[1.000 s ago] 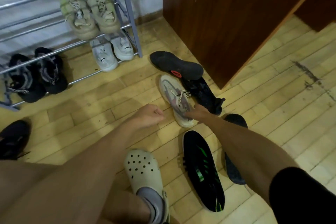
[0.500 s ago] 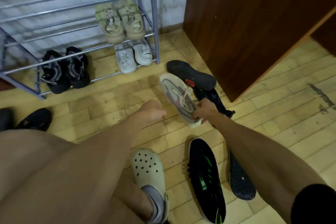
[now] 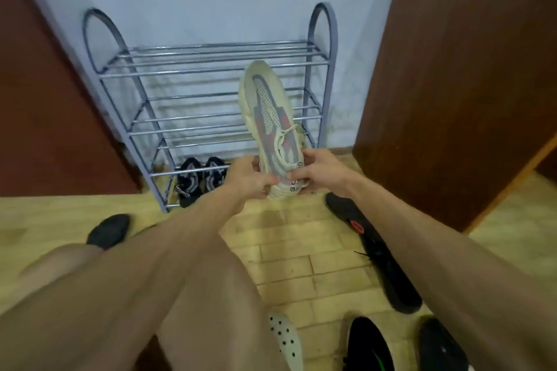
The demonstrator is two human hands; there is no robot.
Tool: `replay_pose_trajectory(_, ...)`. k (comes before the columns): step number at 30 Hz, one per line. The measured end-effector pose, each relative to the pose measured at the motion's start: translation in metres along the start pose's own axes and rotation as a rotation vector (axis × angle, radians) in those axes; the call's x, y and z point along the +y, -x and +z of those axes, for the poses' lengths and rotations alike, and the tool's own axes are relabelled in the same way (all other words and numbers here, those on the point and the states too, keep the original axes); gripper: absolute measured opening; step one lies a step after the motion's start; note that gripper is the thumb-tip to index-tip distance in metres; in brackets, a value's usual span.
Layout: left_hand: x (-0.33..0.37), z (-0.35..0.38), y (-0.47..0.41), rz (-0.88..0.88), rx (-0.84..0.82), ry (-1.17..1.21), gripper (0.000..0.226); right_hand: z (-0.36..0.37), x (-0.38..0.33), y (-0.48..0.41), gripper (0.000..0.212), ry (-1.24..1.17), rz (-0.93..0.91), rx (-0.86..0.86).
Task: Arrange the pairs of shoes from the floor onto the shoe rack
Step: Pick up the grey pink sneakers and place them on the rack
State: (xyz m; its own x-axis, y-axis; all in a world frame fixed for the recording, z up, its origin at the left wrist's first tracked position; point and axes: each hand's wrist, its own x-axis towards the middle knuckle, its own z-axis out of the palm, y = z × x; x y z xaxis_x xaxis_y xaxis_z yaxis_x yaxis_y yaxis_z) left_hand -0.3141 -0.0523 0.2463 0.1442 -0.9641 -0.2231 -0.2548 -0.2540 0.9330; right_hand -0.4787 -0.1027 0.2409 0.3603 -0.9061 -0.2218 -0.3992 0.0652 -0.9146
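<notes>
A cream and grey knit sneaker (image 3: 269,117) with red patches is held up in the air, toe pointing up, in front of the grey metal shoe rack (image 3: 208,69). My left hand (image 3: 248,179) grips its heel from the left and my right hand (image 3: 319,172) grips it from the right. A black pair of shoes (image 3: 200,179) sits on the rack's lowest shelf at the left. The sneaker and my hands hide the rack's lower right part.
On the wooden floor lie a black shoe with a red mark (image 3: 346,214), another black shoe (image 3: 391,277) behind it, a black shoe (image 3: 110,229) at the left, and a black and green pair (image 3: 370,346) at the bottom. A brown cabinet (image 3: 452,84) stands right of the rack. I wear a cream clog (image 3: 284,337).
The sneaker has been lifted off the floor and raised toward the rack. My left hand has joined the right on its heel. The view has tilted up to face the rack.
</notes>
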Motion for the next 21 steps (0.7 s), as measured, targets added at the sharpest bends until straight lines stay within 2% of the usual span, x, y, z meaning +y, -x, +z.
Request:
replay_pose_trajectory(3, 0.02, -0.051, 0.017, 0.045, 0.071, -0.006, 0.034, 0.022, -0.057, 0.002, 0.043, 0.143, -0.097, -0.027)
replay_pose_trajectory(8, 0.025, -0.139, 0.048, 0.053, 0.159, 0.11, 0.056, 0.08, -0.14, -0.009, 0.038, 0.336, -0.202, -0.043)
replay_pose_trajectory(13, -0.013, -0.22, 0.082, 0.018, 0.233, 0.144, 0.032, 0.178, -0.186, -0.022, 0.027, 0.528, -0.246, -0.165)
replay_pose_trajectory(17, -0.078, -0.269, 0.111, -0.062, 0.381, 0.231, 0.021, 0.261, -0.189, -0.032, 0.044, 0.741, -0.266, -0.193)
replay_pose_trajectory(21, -0.159, -0.312, 0.14, -0.235, 0.441, 0.147, 0.012, 0.325, -0.161, -0.036, 0.053, 0.952, -0.263, -0.249)
